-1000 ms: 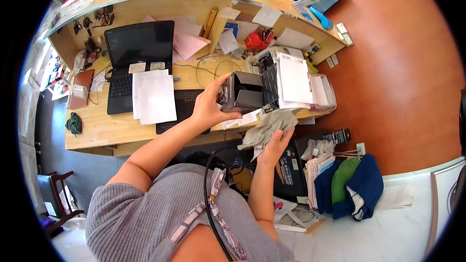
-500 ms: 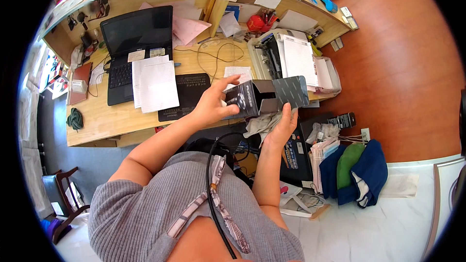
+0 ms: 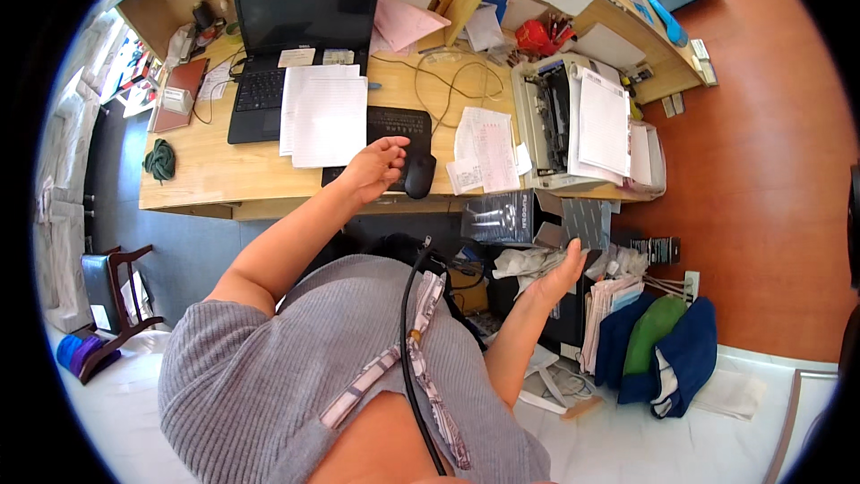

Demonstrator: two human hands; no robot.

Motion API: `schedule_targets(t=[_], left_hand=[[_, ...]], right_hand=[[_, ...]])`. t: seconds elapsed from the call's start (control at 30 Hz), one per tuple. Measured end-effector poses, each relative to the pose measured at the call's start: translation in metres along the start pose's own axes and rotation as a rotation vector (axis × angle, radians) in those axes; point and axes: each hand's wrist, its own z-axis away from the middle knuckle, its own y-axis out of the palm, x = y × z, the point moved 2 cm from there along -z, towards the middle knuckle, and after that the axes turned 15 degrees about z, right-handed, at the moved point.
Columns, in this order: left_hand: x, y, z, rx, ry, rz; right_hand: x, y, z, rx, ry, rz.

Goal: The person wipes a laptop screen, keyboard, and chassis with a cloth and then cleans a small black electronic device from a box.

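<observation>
A dark printed cardboard box [image 3: 497,219] sits in front of the desk's edge, with its end flap [image 3: 586,222] standing open. My right hand [image 3: 554,280] is at the flap end, fingers up against the box, which it appears to support from below. A crumpled pale grey cloth [image 3: 527,263] lies between that hand and the box; I cannot tell whether the hand holds it too. My left hand [image 3: 374,172] is empty, its fingers loosely bent and apart, over the dark mouse pad [image 3: 387,122]. Just right of it is a black mouse [image 3: 419,177].
A black laptop [image 3: 305,22] with paper sheets [image 3: 324,116] stands on the desk [image 3: 202,188]. Receipts [image 3: 488,151] lie near the front edge beside a printer [image 3: 546,108]. Folders [image 3: 611,309], blue and green clothing [image 3: 658,332] and cables crowd the floor at right.
My left hand has let go of the box and moved left to the mouse pad. The box has dropped slightly toward me, uncovering receipts. The whole view has shifted.
</observation>
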Motion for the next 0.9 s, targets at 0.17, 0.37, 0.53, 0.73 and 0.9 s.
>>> schedule_targets(t=[0.17,0.37,0.53,0.73,0.9], left_hand=[[0.014,-0.005,0.008,0.066,-0.013,-0.166],[0.029,0.040,0.028,0.599,0.229,-0.597],[-0.001,0.108,0.063,0.959,0.093,-0.919],[-0.005,0.126,0.075,1.076,0.504,-1.569],[-0.009,0.128,0.081,1.027,0.488,-1.746]], right_hand=[[-0.005,-0.003,-0.006,0.112,-0.105,0.062],[-0.007,0.008,-0.022,0.341,-0.125,0.024],[0.004,0.037,-0.034,0.552,-0.184,0.061],[0.010,0.065,-0.036,0.822,-0.121,0.088],[0.013,0.083,-0.031,0.951,-0.098,0.184]])
